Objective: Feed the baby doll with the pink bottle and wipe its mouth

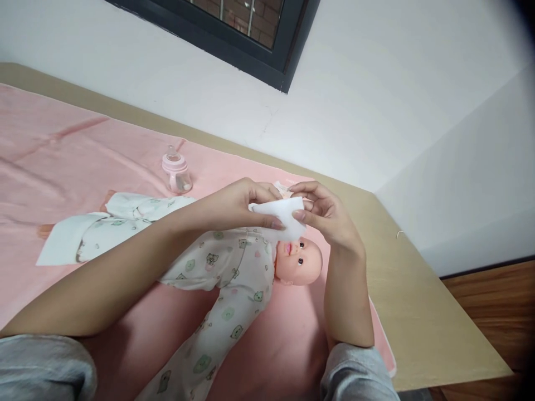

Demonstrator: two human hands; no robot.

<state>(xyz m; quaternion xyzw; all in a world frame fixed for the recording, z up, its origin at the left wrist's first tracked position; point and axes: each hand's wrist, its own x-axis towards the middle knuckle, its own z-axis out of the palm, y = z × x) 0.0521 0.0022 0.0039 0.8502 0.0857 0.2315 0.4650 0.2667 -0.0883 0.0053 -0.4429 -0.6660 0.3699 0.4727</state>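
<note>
A folded white wipe or tissue is held up between both hands, above the doll's chest and chin. My left hand pinches its left part, the thumb lying across the front. At the upper right corner, my right hand grips it with the thumb in front and the other fingers curled behind. Beneath lies a baby doll on its back, its head to the right, dressed in white clothes with green bear prints. A small crumpled whitish piece shows behind the fingers; I cannot make out what it is.
A pink baby bottle with handles stands on the pink blanket, beyond the doll's legs. The blanket covers much of the wooden table. A white wall with a dark-framed window rises behind the table.
</note>
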